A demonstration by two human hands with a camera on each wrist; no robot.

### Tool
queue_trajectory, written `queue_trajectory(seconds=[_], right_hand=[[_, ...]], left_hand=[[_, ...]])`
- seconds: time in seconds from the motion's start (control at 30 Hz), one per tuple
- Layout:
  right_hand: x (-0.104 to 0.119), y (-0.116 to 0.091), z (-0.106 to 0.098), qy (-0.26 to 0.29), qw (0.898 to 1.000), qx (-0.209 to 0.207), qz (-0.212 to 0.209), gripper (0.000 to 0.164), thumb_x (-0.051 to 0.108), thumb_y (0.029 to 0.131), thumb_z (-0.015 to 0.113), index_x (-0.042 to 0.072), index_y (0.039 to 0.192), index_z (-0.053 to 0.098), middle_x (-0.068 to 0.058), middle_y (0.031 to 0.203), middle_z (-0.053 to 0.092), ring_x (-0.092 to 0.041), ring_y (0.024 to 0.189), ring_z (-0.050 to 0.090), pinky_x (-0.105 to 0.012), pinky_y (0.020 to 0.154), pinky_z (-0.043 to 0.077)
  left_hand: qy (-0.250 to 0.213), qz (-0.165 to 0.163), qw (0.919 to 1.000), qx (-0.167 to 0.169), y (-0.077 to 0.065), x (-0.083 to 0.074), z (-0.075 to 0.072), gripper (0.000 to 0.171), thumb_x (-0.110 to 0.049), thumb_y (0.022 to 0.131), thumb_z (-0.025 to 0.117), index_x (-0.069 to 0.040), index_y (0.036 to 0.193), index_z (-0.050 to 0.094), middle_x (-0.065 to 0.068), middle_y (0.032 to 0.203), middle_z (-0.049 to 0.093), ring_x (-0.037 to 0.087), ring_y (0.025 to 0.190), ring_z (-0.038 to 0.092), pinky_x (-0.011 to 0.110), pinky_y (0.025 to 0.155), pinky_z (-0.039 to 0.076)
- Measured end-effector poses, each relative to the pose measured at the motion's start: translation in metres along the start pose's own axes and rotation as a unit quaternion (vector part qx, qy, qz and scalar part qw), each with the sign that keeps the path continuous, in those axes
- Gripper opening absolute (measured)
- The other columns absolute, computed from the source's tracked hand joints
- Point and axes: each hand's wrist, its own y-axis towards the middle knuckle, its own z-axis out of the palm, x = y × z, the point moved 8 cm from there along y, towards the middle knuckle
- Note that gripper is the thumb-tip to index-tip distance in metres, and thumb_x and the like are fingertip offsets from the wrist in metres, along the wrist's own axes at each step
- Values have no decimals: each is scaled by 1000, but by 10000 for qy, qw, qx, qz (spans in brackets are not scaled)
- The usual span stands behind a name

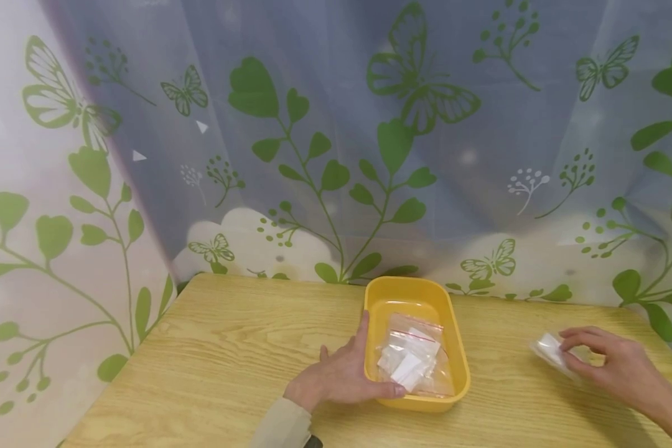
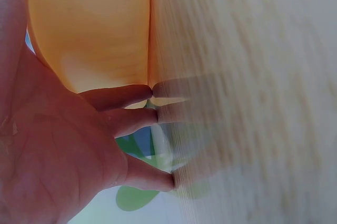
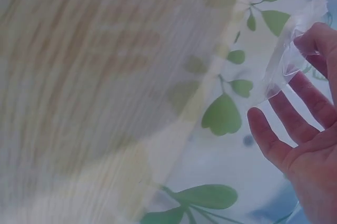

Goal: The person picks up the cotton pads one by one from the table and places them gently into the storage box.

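A yellow plastic bin (image 1: 459, 367) stands on the table and holds several clear zip bags (image 1: 417, 354) with red seal lines and white pieces inside. My left hand (image 1: 341, 376) lies against the bin's left side, its thumb over the near rim. In the left wrist view the left fingers (image 2: 131, 121) look straight, their tips down at the tabletop. To the right of the bin, my right hand (image 1: 616, 361) pinches a small clear plastic bag (image 1: 551, 351) with something white in it. The right wrist view shows this bag between thumb and fingers, the other fingers spread.
The wood-grain table (image 1: 229, 348) reaches back to a hanging cloth (image 1: 325, 155) printed with green leaves and butterflies. Another printed sheet (image 1: 45, 186) hangs along the left side.
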Motion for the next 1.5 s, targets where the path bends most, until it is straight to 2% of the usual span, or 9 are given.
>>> queue_trajectory(seconds=[0.23,0.47,0.6,0.67,0.8,0.93,1.1,1.33,1.5], right_hand=[[19,6,-2,264,9990,-247,-264,54,-3,56,92,36,85,70,26,107,68,29,98,48,-8,55,44],[39,13,-5,387,9977,-318,-463,54,-6,56,91,34,87,71,20,107,70,29,101,48,-8,54,44],[49,16,-7,543,9958,-432,-593,55,-8,54,89,31,88,72,21,110,70,31,108,43,-8,54,41],[54,18,-9,613,9947,-504,-660,55,-10,54,88,30,88,73,22,112,70,31,111,44,-7,55,41],[63,23,-10,687,9924,-600,-824,57,-12,52,87,30,89,74,17,111,72,28,114,48,-4,66,45],[72,29,-9,808,9908,-591,-914,60,-12,53,87,32,91,74,19,114,71,24,115,51,-3,75,46],[87,36,-9,955,9884,-574,-1034,57,-11,56,86,31,92,74,18,116,71,22,114,53,-4,76,48],[107,48,-6,1091,9861,-519,-1144,56,-12,58,85,30,93,74,2,110,75,18,114,56,-5,73,47],[117,56,0,1196,9840,-498,-1222,56,-12,57,86,29,93,74,-3,108,75,15,111,58,-4,77,48]], left_hand=[[-3,-1,10000,-11,1,1,-1,138,-79,76,70,-25,162,-23,14,169,25,36,153,33,79,118,3],[1,-7,10000,-15,0,0,-1,138,-79,76,70,-24,162,-23,15,169,26,37,153,33,80,118,4],[3,-14,10000,-36,-1,0,-2,138,-80,76,70,-24,162,-22,15,169,26,36,153,33,80,118,4],[-9,-17,10000,-50,-1,0,-2,138,-80,76,70,-24,162,-22,15,169,27,36,154,33,80,118,4],[-38,-21,10000,-48,-1,0,-2,138,-80,76,70,-24,162,-22,14,169,27,35,154,33,80,118,4],[-52,-19,10000,-39,0,0,-2,137,-79,76,70,-24,162,-22,14,169,26,35,154,32,79,118,3],[-34,-6,10000,-13,0,0,-1,137,-79,76,70,-24,162,-22,14,169,26,37,154,33,79,118,3],[-19,-18,10000,-28,-1,0,-2,137,-79,76,70,-23,162,-22,14,169,26,36,153,33,80,118,3],[-25,-37,10000,8,-1,0,-1,136,-80,77,69,-24,162,-22,14,169,26,36,154,33,79,119,3]])
